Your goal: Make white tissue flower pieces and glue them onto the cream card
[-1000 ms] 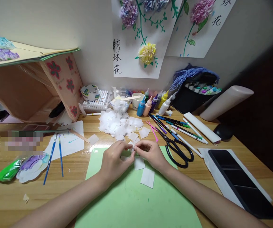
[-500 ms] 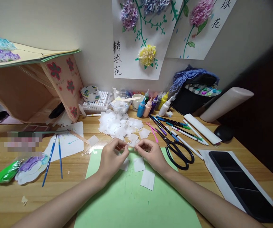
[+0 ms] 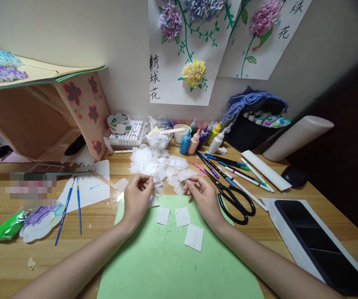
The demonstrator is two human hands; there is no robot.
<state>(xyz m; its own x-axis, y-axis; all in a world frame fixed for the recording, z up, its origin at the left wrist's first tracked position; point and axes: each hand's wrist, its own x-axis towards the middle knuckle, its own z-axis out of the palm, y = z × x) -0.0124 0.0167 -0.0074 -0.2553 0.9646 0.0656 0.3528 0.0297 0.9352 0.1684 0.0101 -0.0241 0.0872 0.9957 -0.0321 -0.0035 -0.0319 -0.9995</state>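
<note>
My left hand [image 3: 137, 201] is closed, its thumb and forefinger pinched at the left edge of a heap of white paper squares [image 3: 149, 161]. What lies in that pinch, if anything, is hidden. My right hand [image 3: 203, 199] has its fingers curled together beside loose squares on the heap's right side; I cannot make out whether they grip one. A green sheet [image 3: 166, 265] lies beneath both wrists. On it rest several separate white squares, including one [image 3: 182, 216] between the hands and a lower one [image 3: 194, 237]. Another is partly covered by my left hand.
Black-handled scissors [image 3: 235, 201] lie just right of my right hand, with pens [image 3: 244, 176] behind. Paint bottles [image 3: 185, 143] and a glass bowl [image 3: 158, 140] stand behind the heap. Paintbrushes [image 3: 64, 211] lie left; a phone-like black slab [image 3: 315, 241] lies right.
My hands were close together with fingertips nearly meeting over the sheet's back edge. They have drawn apart, left hand leftward and right hand slightly rightward, uncovering squares on the green sheet.
</note>
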